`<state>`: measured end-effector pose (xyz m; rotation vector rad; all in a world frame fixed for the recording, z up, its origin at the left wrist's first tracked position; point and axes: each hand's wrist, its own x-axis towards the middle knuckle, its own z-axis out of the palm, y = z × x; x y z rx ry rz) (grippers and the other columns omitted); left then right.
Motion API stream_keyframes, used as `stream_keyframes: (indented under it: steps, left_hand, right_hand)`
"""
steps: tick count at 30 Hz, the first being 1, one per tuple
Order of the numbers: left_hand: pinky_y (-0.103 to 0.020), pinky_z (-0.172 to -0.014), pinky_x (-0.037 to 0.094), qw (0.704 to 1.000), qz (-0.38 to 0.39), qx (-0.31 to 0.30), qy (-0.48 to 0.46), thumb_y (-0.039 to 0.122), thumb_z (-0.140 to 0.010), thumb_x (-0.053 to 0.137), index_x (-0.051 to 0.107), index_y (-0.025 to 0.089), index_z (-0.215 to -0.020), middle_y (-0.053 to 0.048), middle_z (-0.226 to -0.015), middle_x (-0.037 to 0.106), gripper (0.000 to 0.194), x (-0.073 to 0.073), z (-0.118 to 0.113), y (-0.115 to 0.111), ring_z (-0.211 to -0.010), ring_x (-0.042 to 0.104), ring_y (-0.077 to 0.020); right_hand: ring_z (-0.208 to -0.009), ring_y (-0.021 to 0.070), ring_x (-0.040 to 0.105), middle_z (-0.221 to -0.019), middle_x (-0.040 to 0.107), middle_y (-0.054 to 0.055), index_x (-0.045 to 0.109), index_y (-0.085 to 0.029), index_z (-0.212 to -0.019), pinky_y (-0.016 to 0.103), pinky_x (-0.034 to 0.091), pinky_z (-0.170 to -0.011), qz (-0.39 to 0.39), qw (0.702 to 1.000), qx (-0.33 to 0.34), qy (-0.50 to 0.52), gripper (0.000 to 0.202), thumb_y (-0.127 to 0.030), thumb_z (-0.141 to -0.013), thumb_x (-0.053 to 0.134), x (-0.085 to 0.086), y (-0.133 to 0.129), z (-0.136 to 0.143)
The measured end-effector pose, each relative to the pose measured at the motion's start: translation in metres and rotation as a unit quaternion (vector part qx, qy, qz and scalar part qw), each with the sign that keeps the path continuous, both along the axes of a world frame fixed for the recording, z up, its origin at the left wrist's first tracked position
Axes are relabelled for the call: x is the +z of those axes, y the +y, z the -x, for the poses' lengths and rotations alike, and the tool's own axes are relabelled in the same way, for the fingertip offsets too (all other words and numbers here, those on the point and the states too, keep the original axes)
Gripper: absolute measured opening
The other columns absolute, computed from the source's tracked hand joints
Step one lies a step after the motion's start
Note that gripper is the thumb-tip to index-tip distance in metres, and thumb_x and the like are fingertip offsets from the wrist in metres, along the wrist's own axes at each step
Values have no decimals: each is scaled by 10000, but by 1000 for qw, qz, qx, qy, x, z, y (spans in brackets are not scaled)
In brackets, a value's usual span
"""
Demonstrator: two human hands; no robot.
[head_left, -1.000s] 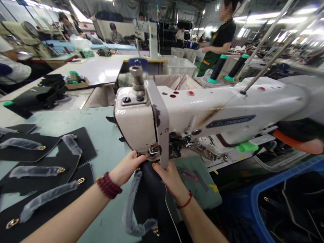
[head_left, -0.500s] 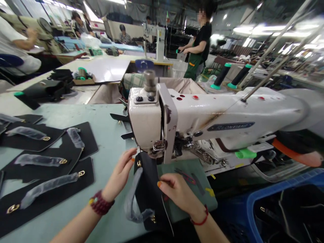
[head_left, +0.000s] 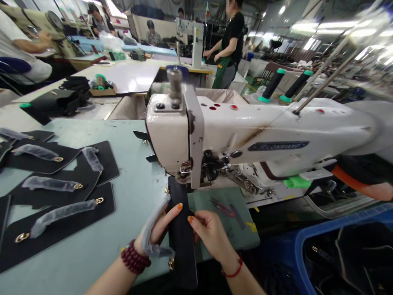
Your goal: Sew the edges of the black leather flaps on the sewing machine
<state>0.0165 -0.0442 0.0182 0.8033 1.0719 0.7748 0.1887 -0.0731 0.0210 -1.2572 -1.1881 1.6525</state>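
Note:
A black leather panel (head_left: 181, 229) with a plastic-wrapped handle (head_left: 150, 233) lies under the head of a white sewing machine (head_left: 233, 135), running toward me over the table edge. My left hand (head_left: 159, 229) rests against the panel's left edge with the wrapped handle draped over it, fingers stretched onto the leather. My right hand (head_left: 208, 233) pinches the panel's right edge just in front of the needle area (head_left: 187, 170).
Several finished black panels with wrapped handles (head_left: 58, 192) lie on the green table at left. A blue crate (head_left: 307, 246) with black pieces sits low right. Thread cones (head_left: 272, 86) stand behind the machine. Other people work at far tables.
The panel has slid toward me out from under the machine head. Both hands moved nearer with it, and my left hand went from beside the panel to under its wrapped handle.

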Motion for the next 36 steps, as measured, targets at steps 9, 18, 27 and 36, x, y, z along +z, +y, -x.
stream_keyframes:
  steps: [9,18,27,36]
  left_hand:
    - [-363,-551,598,985,161,53,-33,498,-727,766,628,203,-1210,-78,-813,789,582,19,-4,-3,-627,733,-273]
    - [-390,-640,614,982,172,25,-73,516,-752,764,725,204,-862,-92,-749,778,332,20,1,-6,-638,728,-267]
    - [-496,-852,594,986,140,-17,-86,598,-717,756,749,204,-1025,-136,-889,792,500,22,3,-7,-889,741,-366]
    - [-564,-1015,516,990,116,-58,-49,658,-773,650,710,196,-1186,-158,-1010,762,623,32,4,9,-1103,676,-399]
  right_hand:
    - [-495,102,482,-548,489,-12,503,-162,-627,195,343,-461,-3,1000,-13,-16,448,-516,-892,577,10,-2,5]
    - [-507,125,528,-550,529,15,518,-161,-632,210,371,-478,-19,999,3,-46,528,-594,-932,503,8,-4,0]
    - [-477,126,512,-519,506,10,495,-165,-598,217,377,-467,-16,999,-10,-40,535,-601,-905,537,13,-1,0]
    - [-473,107,477,-519,478,-7,492,-162,-595,204,348,-461,-26,999,-26,-33,509,-569,-896,554,15,14,4]
